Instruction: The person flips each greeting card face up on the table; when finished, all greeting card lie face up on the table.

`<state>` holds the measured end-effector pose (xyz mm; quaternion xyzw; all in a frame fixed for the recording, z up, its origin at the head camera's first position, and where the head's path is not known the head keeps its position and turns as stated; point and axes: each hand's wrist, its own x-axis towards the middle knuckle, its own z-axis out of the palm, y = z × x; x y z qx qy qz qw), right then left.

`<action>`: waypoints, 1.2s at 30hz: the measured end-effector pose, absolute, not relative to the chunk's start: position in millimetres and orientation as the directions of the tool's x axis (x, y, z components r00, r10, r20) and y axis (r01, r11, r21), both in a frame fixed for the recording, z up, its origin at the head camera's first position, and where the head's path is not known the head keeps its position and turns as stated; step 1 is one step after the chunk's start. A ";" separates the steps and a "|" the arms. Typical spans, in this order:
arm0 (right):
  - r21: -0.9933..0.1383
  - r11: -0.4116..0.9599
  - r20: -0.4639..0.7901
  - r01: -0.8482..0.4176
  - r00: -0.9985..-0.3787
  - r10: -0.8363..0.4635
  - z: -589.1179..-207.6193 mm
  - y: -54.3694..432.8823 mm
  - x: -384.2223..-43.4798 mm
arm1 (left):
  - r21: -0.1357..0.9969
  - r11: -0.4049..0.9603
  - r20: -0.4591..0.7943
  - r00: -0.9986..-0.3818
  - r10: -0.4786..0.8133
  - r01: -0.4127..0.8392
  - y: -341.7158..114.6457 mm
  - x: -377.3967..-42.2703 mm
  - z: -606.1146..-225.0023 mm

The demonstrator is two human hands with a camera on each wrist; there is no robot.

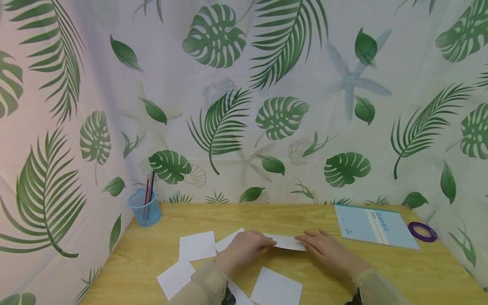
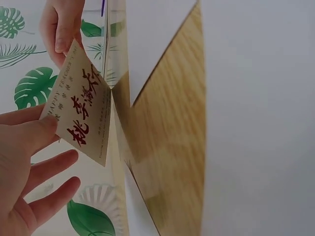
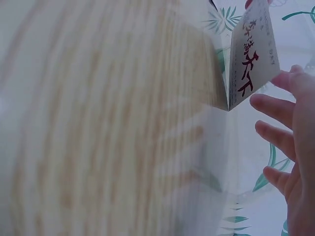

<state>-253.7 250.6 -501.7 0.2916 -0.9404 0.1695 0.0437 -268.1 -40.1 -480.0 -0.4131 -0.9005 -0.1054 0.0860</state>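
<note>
Hands at opposite ends of card

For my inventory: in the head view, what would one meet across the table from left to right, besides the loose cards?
Blue cup, left hand, held card, right hand, blue booklet, purple ring.

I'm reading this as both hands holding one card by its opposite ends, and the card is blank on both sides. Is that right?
Not quite: the card is not blank on both sides. The left wrist view shows red Chinese characters on one face. The left hand and right hand do hold its opposite ends.
</note>
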 end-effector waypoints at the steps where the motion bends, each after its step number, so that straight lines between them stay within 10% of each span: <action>1: -0.295 0.776 0.185 -0.557 -0.831 -0.525 -501.8 250.3 -253.2 | 0.114 0.641 0.257 -0.645 0.719 0.759 -40.5 -267.6 -480.4; 16: -0.281 0.730 0.332 -0.623 -0.777 -0.535 -502.8 253.7 -253.4 | 0.172 0.598 0.472 -0.598 0.648 0.783 -43.9 -264.4 -482.9; 36: -0.735 0.515 0.387 -0.441 -0.897 -0.214 -497.7 242.1 -256.5 | 0.850 0.321 0.278 -0.873 0.400 0.418 -41.1 -270.7 -476.2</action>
